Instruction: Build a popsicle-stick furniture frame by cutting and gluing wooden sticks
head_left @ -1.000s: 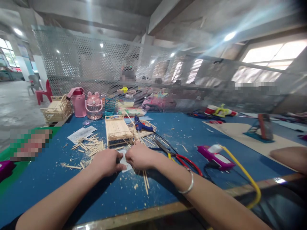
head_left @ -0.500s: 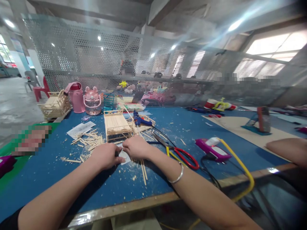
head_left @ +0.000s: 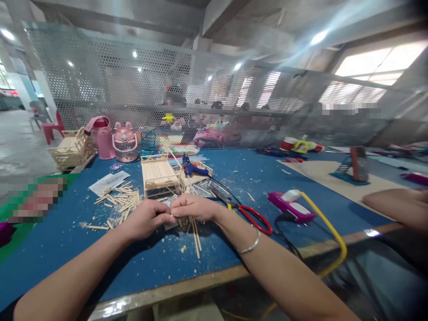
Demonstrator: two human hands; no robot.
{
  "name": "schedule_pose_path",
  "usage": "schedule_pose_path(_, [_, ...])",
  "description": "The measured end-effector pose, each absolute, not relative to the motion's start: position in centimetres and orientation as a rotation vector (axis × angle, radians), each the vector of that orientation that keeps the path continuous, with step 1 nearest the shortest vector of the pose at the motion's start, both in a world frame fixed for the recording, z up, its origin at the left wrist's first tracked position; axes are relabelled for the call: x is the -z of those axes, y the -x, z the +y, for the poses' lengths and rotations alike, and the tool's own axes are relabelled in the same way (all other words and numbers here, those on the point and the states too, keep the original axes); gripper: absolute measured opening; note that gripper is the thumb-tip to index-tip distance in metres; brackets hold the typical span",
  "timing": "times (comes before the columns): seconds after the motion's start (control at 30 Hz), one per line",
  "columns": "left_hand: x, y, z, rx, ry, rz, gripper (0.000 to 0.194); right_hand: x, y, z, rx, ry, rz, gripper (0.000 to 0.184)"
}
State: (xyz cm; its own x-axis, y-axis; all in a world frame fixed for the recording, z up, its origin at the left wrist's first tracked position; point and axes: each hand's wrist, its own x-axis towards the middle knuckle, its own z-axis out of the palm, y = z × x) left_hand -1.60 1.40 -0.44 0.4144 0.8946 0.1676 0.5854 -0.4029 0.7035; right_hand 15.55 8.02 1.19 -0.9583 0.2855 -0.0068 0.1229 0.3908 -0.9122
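My left hand (head_left: 149, 218) and my right hand (head_left: 192, 207) meet at their fingertips over the blue table. Both are closed in a pinch; whatever sits between the fingertips is too small or hidden to name. Under them lies a small piece of white paper (head_left: 171, 224), partly covered. Just behind the hands stands a small bed-shaped frame of wooden sticks (head_left: 159, 174). Loose sticks (head_left: 196, 240) poke out below my right hand, and a heap of short cut sticks (head_left: 125, 200) lies left of my left hand.
A blue glue gun (head_left: 194, 168) rests behind my right hand. Red-handled scissors (head_left: 254, 218) and a purple power strip (head_left: 290, 207) with a yellow cable lie to the right. Pink bottles (head_left: 125, 145) stand at the back left. Another person's arm (head_left: 394, 204) reaches in at right.
My hands have lifted slightly from the paper, and the fingertips have come together. The whole view has shifted a little.
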Motion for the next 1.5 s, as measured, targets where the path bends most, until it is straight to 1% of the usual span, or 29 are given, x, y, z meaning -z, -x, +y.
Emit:
schedule_pose_path(0.1, [0.4, 1.6, 1.2, -0.672, -2.087, 1.172, 0.027, -1.2, -15.8, 8.1, -1.678, 0.307, -2.5, 0.043])
schedule_pose_path(0.23, [-0.1, 1.8, 1.2, -0.718, -2.064, 1.128, 0.03, -1.2, -15.9, 8.2, -1.668, 0.374, -2.423, 0.043])
schedule_pose_path(0.3, [-0.3, 1.9, 1.1, -0.774, -2.057, 1.164, 0.03, -1.1, -15.9, 8.2, -1.617, 0.423, -2.362, 0.044])
schedule_pose_path(0.43, [-0.3, 1.8, 1.0, -0.911, -2.037, 1.328, 0.022, -1.1, -15.6, 8.2, -1.525, 0.495, -2.291, 0.044])
schedule_pose_path(0.57, [-0.2, 1.4, 0.7, -1.075, -2.116, 1.452, 0.021, -0.9, -15.6, 8.5, -1.48, 0.53, -2.29, 0.045])
schedule_pose_path(0.67, [-0.3, 1.2, 0.6, -1.175, -2.188, 1.455, 0.02, -0.8, -15.5, 8.6, -1.476, 0.548, -2.296, 0.045])
schedule_pose_path(0.93, [0.3, 1.5, 1.1, -1.193, -2.276, 1.475, 0.015, -0.6, -15.4, 8.4, -1.521, 0.59, -2.273, 0.045])
schedule_pose_path(1.07, [0.5, 1.8, 1.4, -1.191, -2.405, 1.49, 0.015, -0.5, -15.1, 8.4, -1.526, 0.62, -2.248, 0.049])
schedule_pose_path(1.13, [0.6, 1.8, 1.4, -1.175, -2.442, 1.494, 0.016, -0.5, -15.0, 8.4, -1.436, 0.648, -2.287, 0.05])
schedule_pose_path(1.2, [0.7, 1.8, 1.4, -1.149, -2.466, 1.518, 0.016, -0.6, -15.0, 8.4, -1.297, 0.675, -2.353, 0.047])
schedule_pose_path(1.37, [0.5, 1.8, 1.3, -1.046, -2.412, 1.635, 0.018, -1.1, -15.4, 8.2, -1.035, 0.722, -2.494, 0.027])
schedule_pose_path(1.43, [0.3, 1.8, 1.3, -0.913, -2.347, 1.706, 0.02, -1.4, -15.5, 8.2, -0.784, 0.798, -2.619, 0.022])
schedule_pose_path(1.5, [0.2, 1.9, 1.2, -0.745, -2.295, 1.757, 0.031, -1.7, -15.6, 8.1, -0.453, 0.872, -2.775, 0.022])
